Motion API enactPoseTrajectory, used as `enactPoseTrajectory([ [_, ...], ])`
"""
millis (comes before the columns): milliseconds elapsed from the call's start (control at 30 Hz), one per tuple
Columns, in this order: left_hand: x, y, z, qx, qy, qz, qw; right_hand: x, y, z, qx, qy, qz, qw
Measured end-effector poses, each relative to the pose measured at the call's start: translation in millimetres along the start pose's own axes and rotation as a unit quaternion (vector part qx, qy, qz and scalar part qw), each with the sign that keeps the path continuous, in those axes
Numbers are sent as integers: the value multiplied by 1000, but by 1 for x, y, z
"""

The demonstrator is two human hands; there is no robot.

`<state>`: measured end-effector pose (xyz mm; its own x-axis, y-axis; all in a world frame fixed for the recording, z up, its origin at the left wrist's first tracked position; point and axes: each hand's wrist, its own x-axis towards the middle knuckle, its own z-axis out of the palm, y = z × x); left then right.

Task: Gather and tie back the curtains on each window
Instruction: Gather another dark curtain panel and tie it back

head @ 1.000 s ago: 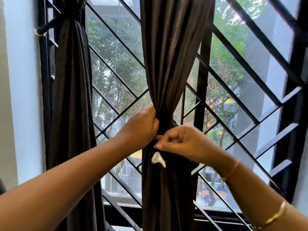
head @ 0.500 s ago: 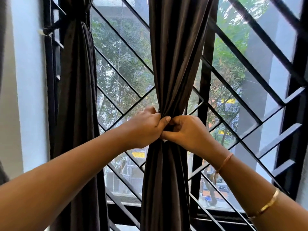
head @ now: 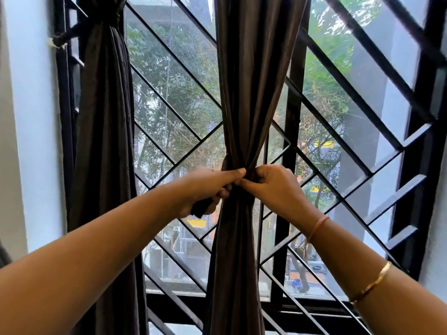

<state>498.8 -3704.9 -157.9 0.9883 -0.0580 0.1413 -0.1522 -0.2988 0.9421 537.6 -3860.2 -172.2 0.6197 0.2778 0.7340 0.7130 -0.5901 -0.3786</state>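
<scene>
The curtain (head: 249, 93) hangs straight up and down. The left hand (head: 205, 188) grips its tie (head: 201, 209); the right hand (head: 271, 187) pinches the curtain.

A black metal grille (head: 419, 141) of slanted bars spans the opening, green trees (head: 174, 88) beyond, a pale wall (head: 31, 117) at left.

The dark middle curtain (head: 251, 81) is bunched into a narrow waist, and both hands meet right on it. The left hand (head: 205, 189) comes in from its left, fingers curled round a dark tie end (head: 202, 209). The right hand (head: 271, 187) pinches the bunch from its right. Another curtain (head: 104, 141) hangs off to its left, already tied, with the black grille (head: 292, 112) right behind it.
</scene>
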Motion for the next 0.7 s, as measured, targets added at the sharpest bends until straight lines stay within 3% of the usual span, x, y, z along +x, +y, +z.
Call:
enactPoseTrajectory([
  [133,-3,5,5,-145,-84,-22,986,1,1,-6,-11,-26,10,1000],
  [233,-5,7,8,-183,-95,-14,978,9,1,-27,9,-102,30,994],
  [300,-6,9,11,-211,-90,-7,973,11,-2,-45,85,-126,43,987],
  [400,-6,10,18,-235,-85,4,968,11,-9,-64,204,-92,66,972],
  [533,-5,10,29,-222,-109,13,969,8,-17,-68,216,-19,81,973],
  [700,-5,9,38,-220,-121,22,968,-5,-20,-64,337,-48,122,932],
])
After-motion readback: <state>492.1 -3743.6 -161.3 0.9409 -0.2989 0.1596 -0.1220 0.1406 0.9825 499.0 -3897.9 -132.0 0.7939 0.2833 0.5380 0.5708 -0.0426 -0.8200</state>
